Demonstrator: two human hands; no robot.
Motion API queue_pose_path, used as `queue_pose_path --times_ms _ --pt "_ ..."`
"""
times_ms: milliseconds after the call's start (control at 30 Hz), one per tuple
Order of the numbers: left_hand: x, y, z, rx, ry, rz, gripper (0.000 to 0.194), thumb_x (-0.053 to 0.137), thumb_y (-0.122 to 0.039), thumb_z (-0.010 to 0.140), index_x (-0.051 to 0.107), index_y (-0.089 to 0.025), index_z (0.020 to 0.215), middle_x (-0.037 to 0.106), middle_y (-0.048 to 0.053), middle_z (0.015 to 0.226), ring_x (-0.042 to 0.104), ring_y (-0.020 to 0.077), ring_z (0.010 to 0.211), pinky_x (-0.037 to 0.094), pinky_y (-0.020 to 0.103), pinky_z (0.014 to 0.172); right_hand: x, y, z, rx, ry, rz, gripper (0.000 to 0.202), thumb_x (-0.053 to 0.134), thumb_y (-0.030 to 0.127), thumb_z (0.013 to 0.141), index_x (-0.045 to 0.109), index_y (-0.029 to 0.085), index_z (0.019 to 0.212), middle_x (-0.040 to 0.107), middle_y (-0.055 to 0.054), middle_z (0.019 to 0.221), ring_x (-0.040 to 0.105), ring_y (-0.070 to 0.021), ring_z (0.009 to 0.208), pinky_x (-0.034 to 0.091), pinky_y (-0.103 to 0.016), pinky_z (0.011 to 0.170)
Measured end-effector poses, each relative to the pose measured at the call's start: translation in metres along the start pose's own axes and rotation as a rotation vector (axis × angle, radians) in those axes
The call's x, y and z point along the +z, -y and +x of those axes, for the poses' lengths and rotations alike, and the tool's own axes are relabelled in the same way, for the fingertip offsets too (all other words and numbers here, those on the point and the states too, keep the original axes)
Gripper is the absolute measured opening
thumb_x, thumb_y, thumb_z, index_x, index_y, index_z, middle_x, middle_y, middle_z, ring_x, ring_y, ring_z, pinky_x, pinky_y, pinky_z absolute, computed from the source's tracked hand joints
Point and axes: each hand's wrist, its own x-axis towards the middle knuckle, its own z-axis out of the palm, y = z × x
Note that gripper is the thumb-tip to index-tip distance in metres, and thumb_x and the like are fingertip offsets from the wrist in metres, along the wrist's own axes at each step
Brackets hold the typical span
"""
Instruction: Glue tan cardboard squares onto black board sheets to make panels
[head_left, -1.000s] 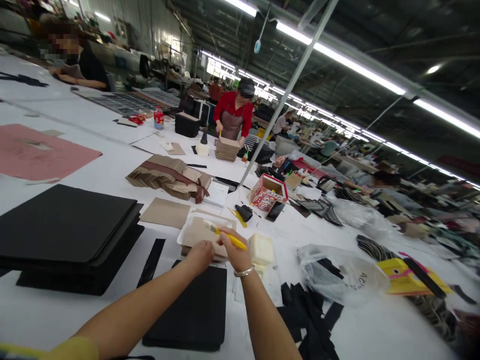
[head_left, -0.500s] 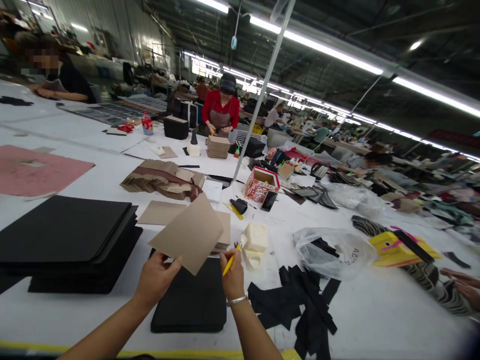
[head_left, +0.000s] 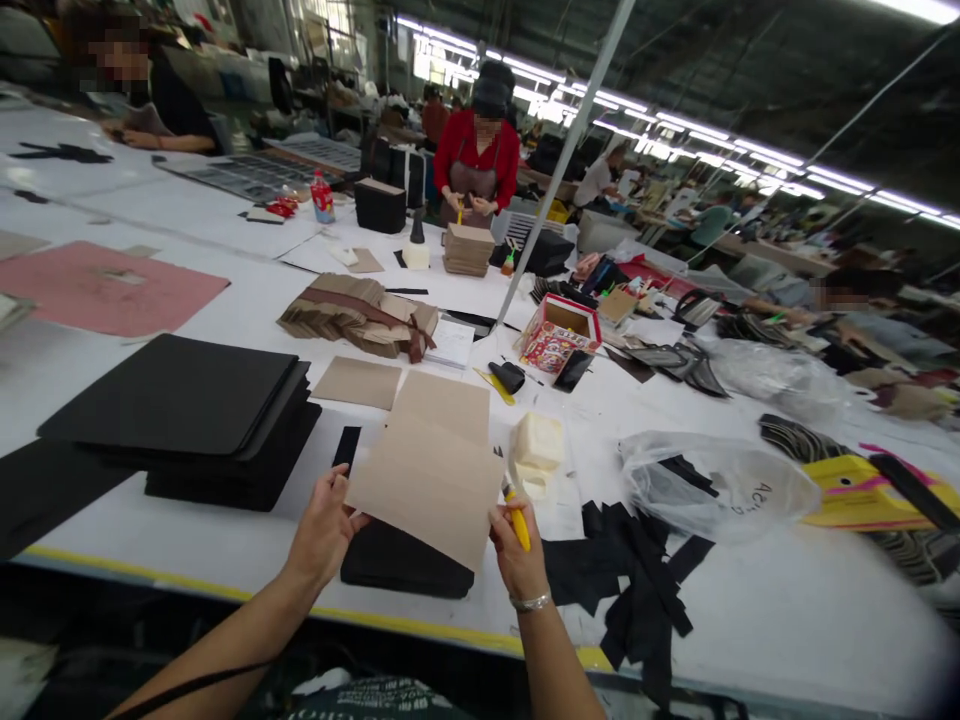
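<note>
My left hand (head_left: 328,525) is closed on the left edge of a tan cardboard sheet (head_left: 431,480), thumb and fingers pinching it. My right hand (head_left: 517,550) grips a brush with a yellow handle (head_left: 519,520), and its fingers are at the sheet's right edge. The sheet is tilted above a stack of black rectangular pieces (head_left: 405,565), covering most of it. Behind it lie more tan cardboard sheets (head_left: 442,400). A cream-coloured glue container (head_left: 538,442) stands just beyond my right hand, whitish residue at its foot.
A tall black stack (head_left: 180,400) is on the left. Black strips (head_left: 637,570) and a clear plastic bag (head_left: 712,490) lie on the right. Farther back are a tied cardboard bundle (head_left: 356,315), a red box (head_left: 559,335) and a pole (head_left: 562,170). A person in red (head_left: 476,160) works opposite.
The cardboard sheet has been lowered and turned flatter over the black stack. My right hand has come to its right edge, still with the brush. The view has tilted down.
</note>
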Motion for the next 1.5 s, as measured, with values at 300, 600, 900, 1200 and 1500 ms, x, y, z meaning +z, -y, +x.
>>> queue_pose_path --times_ms 300,600,900,1200,1500 --pt "-0.057 0.060 0.027 -0.060 0.091 0.827 0.035 0.053 -0.050 0.070 0.064 -0.017 0.075 0.066 0.002 0.075 0.059 0.0195 0.076 0.043 0.025 0.068 -0.011 -0.059 -0.022 0.140 0.152 -0.096 0.024 0.051 0.041 0.078 0.038 0.022 0.085 0.050 0.004 0.064 0.051 -0.0120 0.058 0.044 -0.027 0.059" --pt "-0.069 0.077 0.062 0.040 0.106 1.149 0.032 0.044 -0.042 0.074 0.061 -0.018 0.063 0.062 0.002 0.065 0.056 0.0168 0.066 0.037 0.024 0.061 0.021 -0.096 -0.001 0.110 0.046 -0.448 0.026 0.045 0.046 0.080 0.041 0.022 0.085 0.056 0.001 0.068 0.056 -0.0163 0.059 0.042 -0.028 0.056" --pt "-0.062 0.083 0.081 -0.094 0.044 1.031 0.028 0.052 -0.041 0.066 0.058 -0.017 0.054 0.058 0.000 0.056 0.053 0.0154 0.058 0.034 0.022 0.053 0.027 -0.107 0.013 0.123 0.009 -0.527 0.030 0.045 0.051 0.078 0.042 0.022 0.085 0.057 -0.001 0.067 0.057 -0.0184 0.056 0.040 -0.028 0.053" --pt "-0.063 0.091 0.089 -0.163 0.002 1.036 0.030 0.054 -0.043 0.066 0.055 -0.016 0.052 0.051 -0.002 0.047 0.047 0.0124 0.049 0.031 0.021 0.047 0.029 -0.111 0.018 0.146 0.014 -0.553 0.029 0.045 0.050 0.077 0.042 0.021 0.085 0.058 -0.001 0.069 0.058 -0.0184 0.057 0.041 -0.028 0.053" --pt "-0.065 0.098 0.088 -0.227 0.030 1.078 0.034 0.051 -0.049 0.066 0.054 -0.018 0.055 0.046 -0.004 0.043 0.043 0.0111 0.043 0.028 0.021 0.044 0.028 -0.107 0.019 0.164 0.027 -0.559 0.018 0.043 0.037 0.079 0.040 0.021 0.087 0.058 0.001 0.067 0.059 -0.0166 0.057 0.042 -0.026 0.055"
